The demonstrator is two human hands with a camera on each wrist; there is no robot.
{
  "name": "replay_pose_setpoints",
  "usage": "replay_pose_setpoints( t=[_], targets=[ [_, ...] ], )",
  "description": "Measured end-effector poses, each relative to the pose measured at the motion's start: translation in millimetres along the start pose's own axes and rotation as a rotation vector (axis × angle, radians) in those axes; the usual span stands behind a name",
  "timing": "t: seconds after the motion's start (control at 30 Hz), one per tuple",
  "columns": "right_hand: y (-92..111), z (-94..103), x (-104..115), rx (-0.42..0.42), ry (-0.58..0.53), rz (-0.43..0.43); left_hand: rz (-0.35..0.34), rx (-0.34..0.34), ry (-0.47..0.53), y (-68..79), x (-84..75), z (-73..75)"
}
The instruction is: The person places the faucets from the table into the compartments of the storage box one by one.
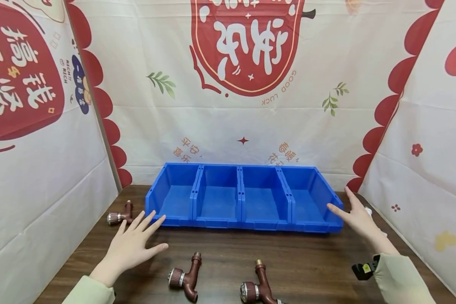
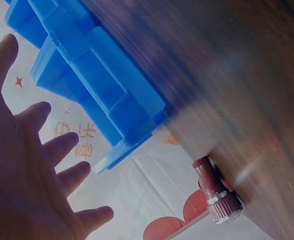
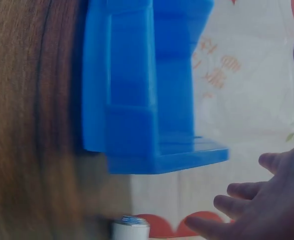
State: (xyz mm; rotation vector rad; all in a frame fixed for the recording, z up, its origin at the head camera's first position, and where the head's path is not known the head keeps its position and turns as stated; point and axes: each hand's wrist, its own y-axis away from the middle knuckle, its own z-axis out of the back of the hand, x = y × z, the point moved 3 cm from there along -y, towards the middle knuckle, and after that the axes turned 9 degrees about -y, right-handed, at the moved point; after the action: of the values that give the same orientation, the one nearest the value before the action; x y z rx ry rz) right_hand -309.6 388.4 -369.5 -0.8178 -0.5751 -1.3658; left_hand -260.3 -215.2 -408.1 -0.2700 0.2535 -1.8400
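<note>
A row of joined blue bins (image 1: 218, 223) stands at the back of the wooden table, its several compartments bare inside. My left hand (image 1: 133, 245), fingers spread and holding nothing, hovers before the row's left front corner. Beyond its fingertips lies a brown faucet (image 1: 128, 213) with a ribbed knob; the left wrist view shows this faucet (image 2: 214, 187) too. My right hand (image 1: 359, 215) is spread beside the bins' right end, with nothing in its grasp; whether it touches the rim I cannot tell. Two more brown faucets, one centre-left (image 1: 190, 278) and one centre (image 1: 262, 285), lie near the front.
Behind my right hand is a partly hidden white object (image 1: 368, 210); the right wrist view shows a white cylinder (image 3: 131, 229) past the bins' end. Printed cloth walls (image 1: 243, 122) enclose the table (image 1: 220, 249) at the back and both sides.
</note>
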Motion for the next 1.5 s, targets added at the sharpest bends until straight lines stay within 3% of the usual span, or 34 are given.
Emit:
replay_pose_setpoints(
  t=[0.13,0.37,0.6,0.8,1.23,1.5],
  targets=[
    [-6.7,-1.4,-15.5,0.039,-0.152,-0.076,-0.007,-0.008,0.002,-0.5,-1.3,0.9],
    [-17.6,-15.2,-41.3,0.104,-0.543,-0.113,-0.017,-0.016,-0.010,0.5,-2.8,1.7],
    [-22.1,-28.5,-58.4,0.142,-0.719,-0.162,-0.016,-0.019,-0.012,1.7,-4.5,0.3],
    [-23.4,-38.0,-67.0,0.178,-0.795,-0.172,-0.004,-0.016,-0.008,2.1,-3.9,-2.3],
    [-13.9,-40.2,-83.2,0.166,-0.837,-0.125,-0.018,-0.010,-0.003,-6.8,-0.4,-2.2],
    [-18.8,-47.0,-84.1,0.196,-0.872,-0.086,-0.003,-0.018,-0.040,-6.4,12.8,9.3]
  ],
)
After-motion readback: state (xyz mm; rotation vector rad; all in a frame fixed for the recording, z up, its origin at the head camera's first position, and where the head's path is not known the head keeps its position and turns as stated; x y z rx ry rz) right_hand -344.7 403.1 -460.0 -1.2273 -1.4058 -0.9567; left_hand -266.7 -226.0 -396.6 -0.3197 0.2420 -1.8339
